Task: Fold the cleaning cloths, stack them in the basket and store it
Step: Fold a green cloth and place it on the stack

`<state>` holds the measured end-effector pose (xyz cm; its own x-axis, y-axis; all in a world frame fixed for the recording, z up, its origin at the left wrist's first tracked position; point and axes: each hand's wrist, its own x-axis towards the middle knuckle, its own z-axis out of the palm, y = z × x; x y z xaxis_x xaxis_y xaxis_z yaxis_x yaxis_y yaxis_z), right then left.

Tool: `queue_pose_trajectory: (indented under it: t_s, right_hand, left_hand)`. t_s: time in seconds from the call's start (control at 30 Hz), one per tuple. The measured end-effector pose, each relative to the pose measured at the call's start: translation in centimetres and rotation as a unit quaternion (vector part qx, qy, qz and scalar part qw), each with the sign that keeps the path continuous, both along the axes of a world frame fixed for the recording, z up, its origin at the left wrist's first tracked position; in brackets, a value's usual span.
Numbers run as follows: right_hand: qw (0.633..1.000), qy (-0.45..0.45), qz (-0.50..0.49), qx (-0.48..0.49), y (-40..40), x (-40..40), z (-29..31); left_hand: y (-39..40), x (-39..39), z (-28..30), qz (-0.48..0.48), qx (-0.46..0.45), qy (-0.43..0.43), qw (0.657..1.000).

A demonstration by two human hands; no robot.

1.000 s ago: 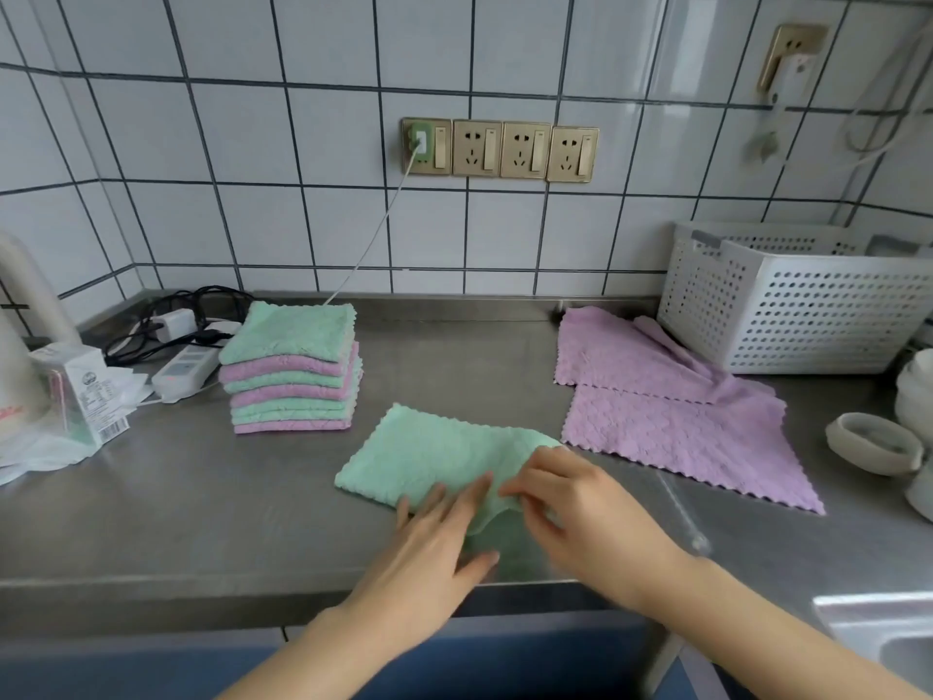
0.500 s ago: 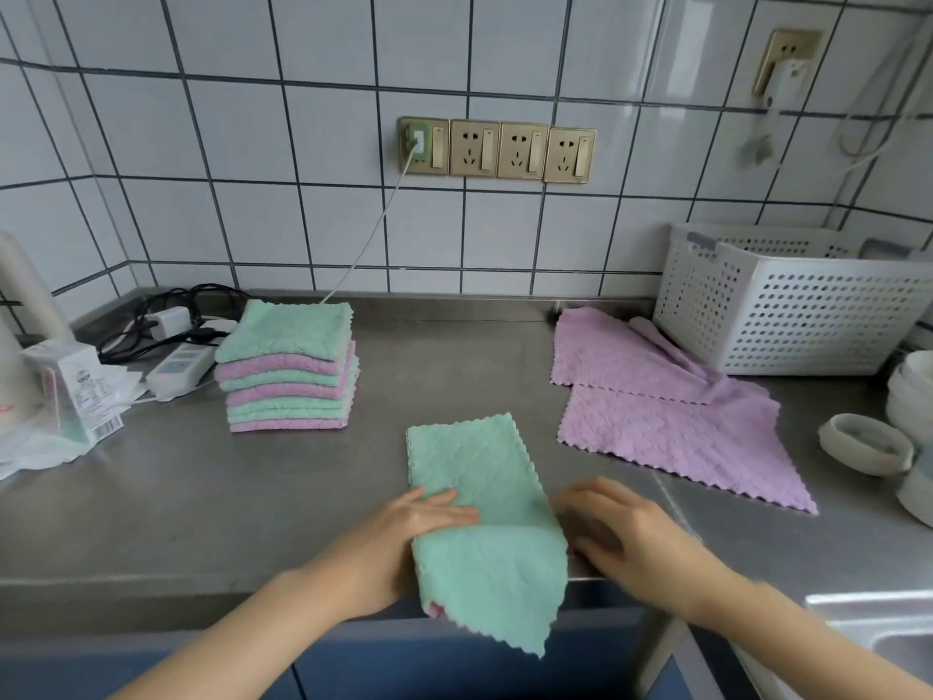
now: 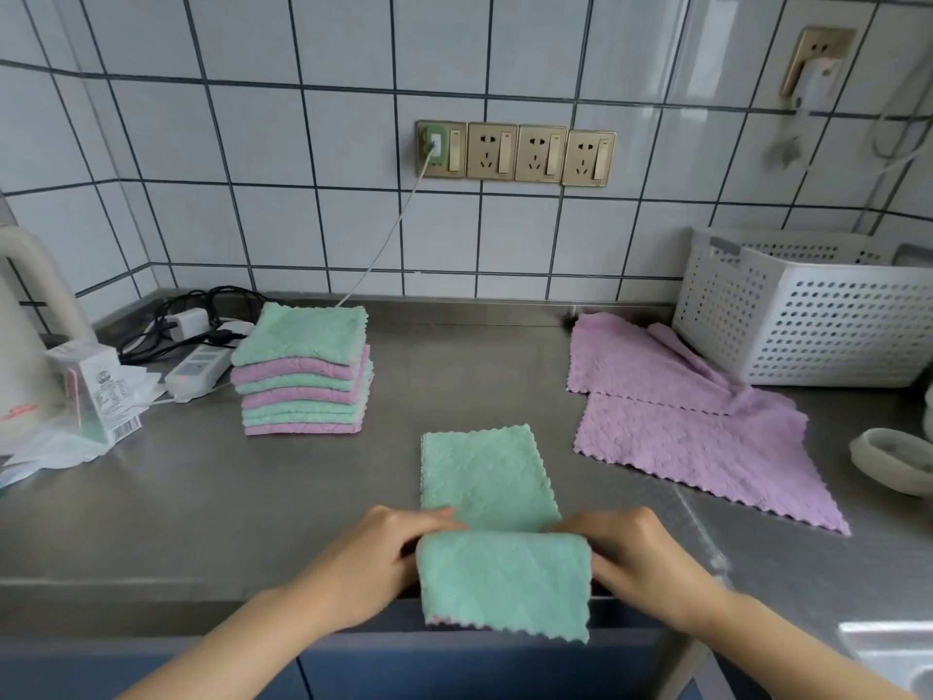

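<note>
**A:** Beyond your grip and off to its right, the white basket (image 3: 813, 320) stands against the wall with nothing visible in it from here, so none of the stacking or storing is done. Nearer, between the basket and your right hand (image 3: 643, 563), two pink cloths (image 3: 707, 447) lie flat and unfolded on the bench (image 3: 252, 497).

**B:** And the finished ones?

**A:** Up and to the left of your left hand (image 3: 368, 563), well apart from it, you have a stack of folded cloths (image 3: 303, 371), green and pink in turn, about seven or eight layers by my count. I'd judge you well over halfway through the folding.

**B:** What have I got in hand?

**A:** The green cloth (image 3: 497, 527). Each hand pinches one side of it, at the line where it bends. Its far part lies flat on the bench, directly ahead of your grip; its near part hangs over the bench edge towards you.

**B:** What differs from half a second ago?

**A:** Then your left hand lay flat on the cloth's left edge and your right rested on the bench beside it, not holding. Now both hands have closed on the sides. A second ago the cloth lay wider, slanting to the left, with your fingers working at its near corner. It has since become a narrow strip lying straight away from you.
</note>
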<state>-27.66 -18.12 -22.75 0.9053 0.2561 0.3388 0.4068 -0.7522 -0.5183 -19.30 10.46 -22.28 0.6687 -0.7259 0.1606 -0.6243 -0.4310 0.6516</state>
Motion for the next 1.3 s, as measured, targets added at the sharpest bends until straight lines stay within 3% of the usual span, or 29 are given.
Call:
queue_pose_trajectory:
  t_s: [0.1, 0.2, 0.33, 0.57, 0.73, 0.83, 0.93, 1.1, 1.2, 1.3]
  right_hand:
    - [0.991, 0.074, -0.060, 0.099, 0.9, 2.5, 2.0]
    - [0.960, 0.148, -0.181, 0.157, 2.3, 6.8, 3.3]
    - [0.927, 0.196, -0.318, 0.025, 3.2, 10.2, 1.6]
    - [0.932, 0.127, -0.339, -0.013, 4.0, 9.1, 1.1]
    - [0.919, 0.153, -0.362, -0.035, 4.4, 9.3, 1.4]
    - [0.912, 0.131, -0.377, -0.096, 4.9, 9.3, 1.8]
    - [0.902, 0.031, -0.364, -0.229, 5.2, 8.8, 1.5]
    - [0.922, -0.050, -0.255, -0.287, 4.2, 8.0, 0.2]
    - [0.921, 0.068, -0.258, -0.285, 3.0, 7.7, -0.7]
    - [0.918, 0.073, -0.260, -0.289, 2.8, 7.9, -1.3]
  left_hand:
    - [-1.4, 0.6, 2.1, 0.121, -0.080, 0.050, 0.988]
    - [-3.3, 3.1, 3.3, 0.238, -0.097, 0.148, 0.955]
    - [-4.5, 4.6, 2.5, 0.295, -0.092, 0.248, 0.918]
    - [-4.7, 4.7, 1.2, 0.317, -0.058, 0.149, 0.935]
    - [-5.1, 4.5, 1.0, 0.337, -0.041, 0.075, 0.937]
    - [-4.9, 3.8, 1.1, 0.304, 0.081, -0.096, 0.944]
    - [-4.4, 3.0, 1.1, 0.208, 0.152, -0.224, 0.940]
    - [-3.3, 3.4, 0.3, 0.156, 0.263, -0.119, 0.945]
    - [-3.2, 2.9, 0.2, 0.163, 0.273, -0.061, 0.946]
    - [-3.6, 2.8, 0.5, 0.168, 0.242, -0.023, 0.955]
